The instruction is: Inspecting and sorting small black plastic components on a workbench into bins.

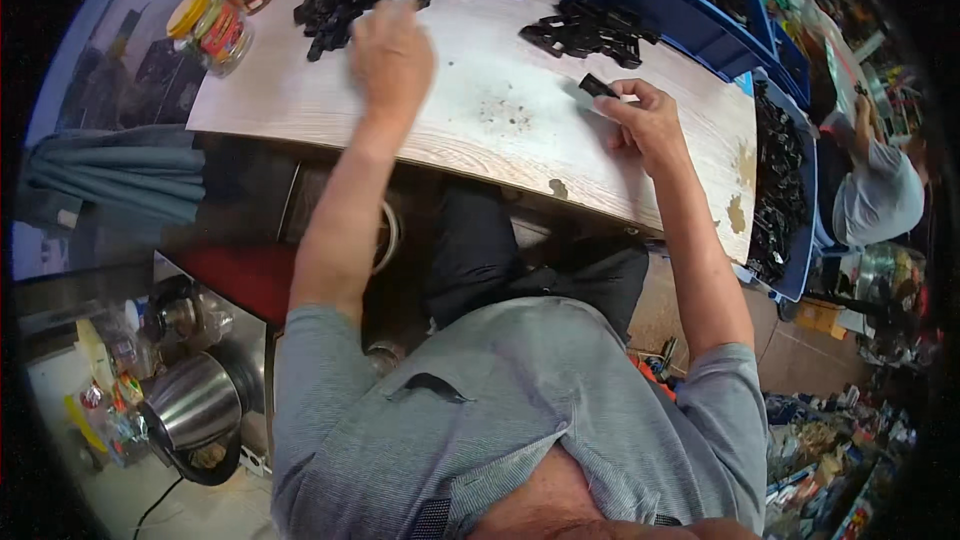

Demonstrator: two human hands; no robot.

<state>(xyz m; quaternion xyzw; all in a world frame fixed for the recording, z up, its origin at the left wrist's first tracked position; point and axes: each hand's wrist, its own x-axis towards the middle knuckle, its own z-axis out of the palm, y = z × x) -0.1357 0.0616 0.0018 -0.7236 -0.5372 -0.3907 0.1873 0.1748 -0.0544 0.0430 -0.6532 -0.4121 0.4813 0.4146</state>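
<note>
On the far left of the pale wooden table (480, 60) lies a heap of small black plastic parts (335, 15). My left hand (393, 55) is at the near right side of this heap, smeared by motion, so its fingers do not show clearly. Toward the right of the table, my right hand (645, 120) pinches one black plastic part (598, 86) between thumb and fingers, raised above the tabletop. A second pile of black parts (590, 32) lies just beyond that hand.
Blue bins (690, 30) line the table's far edge. Another blue bin of black parts (785, 180) stands at the right. Jars, one a yellow-lidded jar (212, 32), stand at the far left. A steel kettle (195, 400) is at lower left. Another person (880, 190) sits at right.
</note>
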